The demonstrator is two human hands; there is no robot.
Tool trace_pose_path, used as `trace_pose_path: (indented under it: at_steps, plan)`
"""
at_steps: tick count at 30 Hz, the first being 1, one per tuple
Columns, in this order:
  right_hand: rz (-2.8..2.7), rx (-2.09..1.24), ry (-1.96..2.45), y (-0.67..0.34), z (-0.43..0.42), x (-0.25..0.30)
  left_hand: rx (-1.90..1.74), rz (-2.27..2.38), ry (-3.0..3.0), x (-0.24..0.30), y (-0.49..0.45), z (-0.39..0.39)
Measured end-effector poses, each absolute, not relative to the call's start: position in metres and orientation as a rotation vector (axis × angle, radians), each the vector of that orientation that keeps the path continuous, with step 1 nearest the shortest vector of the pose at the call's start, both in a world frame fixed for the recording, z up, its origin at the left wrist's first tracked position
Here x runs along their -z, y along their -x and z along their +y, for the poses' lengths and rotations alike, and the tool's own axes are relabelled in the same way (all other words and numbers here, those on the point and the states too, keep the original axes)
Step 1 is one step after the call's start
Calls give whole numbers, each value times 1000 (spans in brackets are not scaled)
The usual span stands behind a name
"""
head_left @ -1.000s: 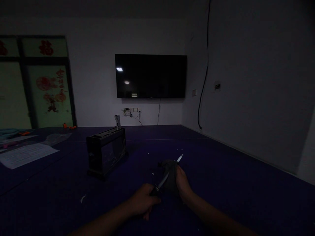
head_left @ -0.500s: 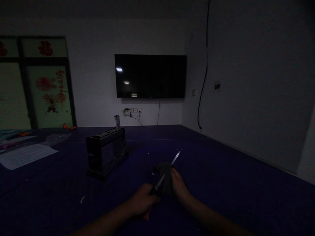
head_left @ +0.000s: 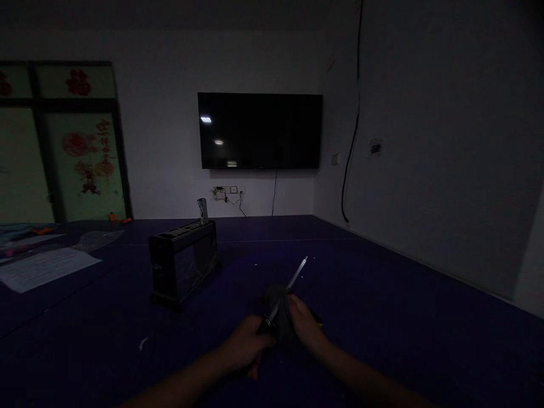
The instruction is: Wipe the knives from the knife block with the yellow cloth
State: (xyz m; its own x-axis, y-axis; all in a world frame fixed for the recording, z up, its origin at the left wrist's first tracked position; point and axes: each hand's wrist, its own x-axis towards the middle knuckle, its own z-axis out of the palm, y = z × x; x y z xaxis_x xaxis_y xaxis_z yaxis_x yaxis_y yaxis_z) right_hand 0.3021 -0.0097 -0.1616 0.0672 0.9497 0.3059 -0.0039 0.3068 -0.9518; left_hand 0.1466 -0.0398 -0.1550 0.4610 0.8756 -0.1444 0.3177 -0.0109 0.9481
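My left hand (head_left: 249, 343) is closed round the dark handle of a long, slim steel rod or blade (head_left: 297, 273); the dim light does not show which. Its bright end points up and away to the right. My right hand (head_left: 305, 322) is closed on a dark grey cloth (head_left: 283, 323), which is bunched round the middle of the metal. A short length of metal shows between the cloth and my left hand. Further left stands a dark knife block (head_left: 182, 263) with a patterned handle (head_left: 203, 211) sticking up from its far end.
The dark blue surface (head_left: 263, 243) holds white scraps (head_left: 143, 343). Papers (head_left: 51, 267) and clear plastic (head_left: 100, 239) lie at the left, with small orange things (head_left: 113, 217) further back. A television (head_left: 260, 131) hangs on the far wall; a black cable (head_left: 352, 147) hangs at the right.
My right hand and the cloth have shifted a little left and down. The tip of the metal has also moved slightly left. My left hand keeps its hold, nearly still.
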Motion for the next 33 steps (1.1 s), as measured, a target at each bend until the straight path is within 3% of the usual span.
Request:
trace_pose_path:
  at_steps: [20,33]
  plan:
    - [-1719,-712,1125,-303,-13,164,-680,989,-1555,156,-145,-38]
    - [-1594,-933,1040,-304,-8,168,-636,1024,-1535,154,-146,-39]
